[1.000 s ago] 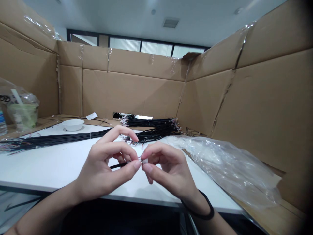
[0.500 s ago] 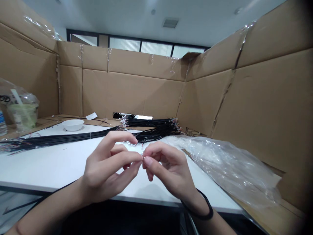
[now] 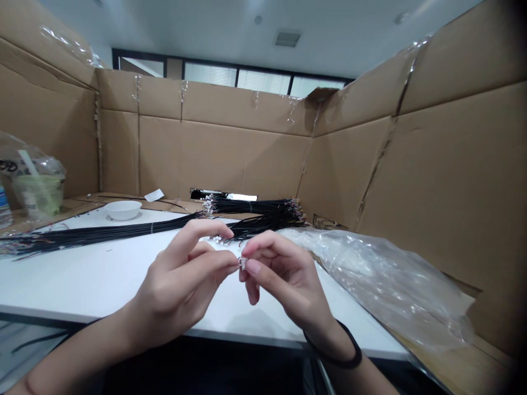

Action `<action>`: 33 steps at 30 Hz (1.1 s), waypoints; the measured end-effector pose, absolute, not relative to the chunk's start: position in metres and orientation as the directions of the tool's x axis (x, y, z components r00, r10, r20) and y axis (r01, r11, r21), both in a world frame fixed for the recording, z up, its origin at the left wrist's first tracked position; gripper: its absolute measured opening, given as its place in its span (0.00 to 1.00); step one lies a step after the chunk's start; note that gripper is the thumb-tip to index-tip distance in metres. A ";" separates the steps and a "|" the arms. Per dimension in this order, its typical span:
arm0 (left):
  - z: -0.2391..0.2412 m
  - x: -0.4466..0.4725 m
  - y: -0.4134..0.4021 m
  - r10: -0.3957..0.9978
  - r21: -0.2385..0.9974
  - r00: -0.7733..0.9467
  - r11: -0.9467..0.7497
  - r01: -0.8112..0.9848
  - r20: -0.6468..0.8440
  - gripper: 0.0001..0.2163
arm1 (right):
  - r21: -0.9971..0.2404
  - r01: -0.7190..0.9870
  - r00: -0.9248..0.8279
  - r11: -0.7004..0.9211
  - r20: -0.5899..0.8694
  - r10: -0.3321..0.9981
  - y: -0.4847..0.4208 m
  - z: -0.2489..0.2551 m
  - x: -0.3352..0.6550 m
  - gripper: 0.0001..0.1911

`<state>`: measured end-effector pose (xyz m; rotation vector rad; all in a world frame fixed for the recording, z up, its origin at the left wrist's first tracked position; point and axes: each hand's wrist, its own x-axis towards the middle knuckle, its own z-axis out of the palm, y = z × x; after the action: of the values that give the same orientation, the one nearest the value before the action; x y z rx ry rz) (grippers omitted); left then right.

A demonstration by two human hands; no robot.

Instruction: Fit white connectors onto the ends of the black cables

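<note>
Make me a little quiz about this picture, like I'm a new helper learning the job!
1. True or false: the black wire bundles lie inside the white bowl.
2. Which wrist wears the black band? A left, B right, C both.
3. What do the left hand and right hand pinch between their fingertips?

Key: 1 false, they lie outside it. 2 B. 3 a small pale part.

One head-worn camera looks forward and down, close on the left hand [image 3: 177, 291] and right hand [image 3: 284, 285].
</note>
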<state>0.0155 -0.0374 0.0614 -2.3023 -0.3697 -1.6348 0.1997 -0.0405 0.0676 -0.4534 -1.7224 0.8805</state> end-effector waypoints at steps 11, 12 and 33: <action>0.073 0.013 -0.048 0.406 0.320 0.328 -0.904 0.284 0.853 0.08 | -0.763 -0.160 -0.424 0.626 0.626 0.655 -0.038 0.064 0.199 0.05; 0.073 0.013 -0.048 0.429 0.349 0.328 -0.896 0.276 0.842 0.08 | -0.765 -0.154 -0.431 0.626 0.622 0.654 -0.038 0.064 0.199 0.05; 0.071 0.014 -0.048 0.464 0.400 0.305 -0.881 0.250 0.831 0.07 | -0.697 -0.010 -0.419 0.717 0.654 0.630 -0.039 0.063 0.197 0.01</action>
<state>0.0141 -0.0475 0.0714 -2.6897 -0.7473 -1.8304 0.1974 -0.0386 0.0632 -0.4803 -1.8842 0.7716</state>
